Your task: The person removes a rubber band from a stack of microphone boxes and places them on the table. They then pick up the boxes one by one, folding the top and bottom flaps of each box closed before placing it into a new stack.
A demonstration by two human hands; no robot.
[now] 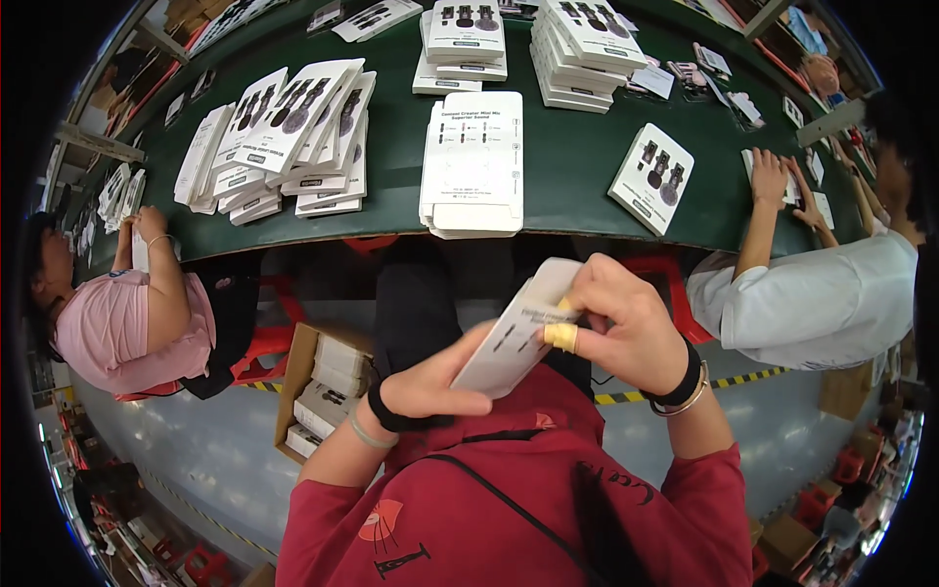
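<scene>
A thin white carton printed with small dark pictures is held tilted above my lap. My left hand grips its lower end, the thumb along the near edge and the fingers hidden behind. At the upper end, where a pale flap stands out, my right hand pinches the carton. Yellow tape wraps my right thumb, and a bit of yellow shows on a finger. On the table ahead lies a neat stack of white cartons, backs up.
The green table bears heaped cartons at left, taller stacks behind and a single carton at right. A cardboard box of cartons stands on the floor by my left. Co-workers sit at both sides on red stools.
</scene>
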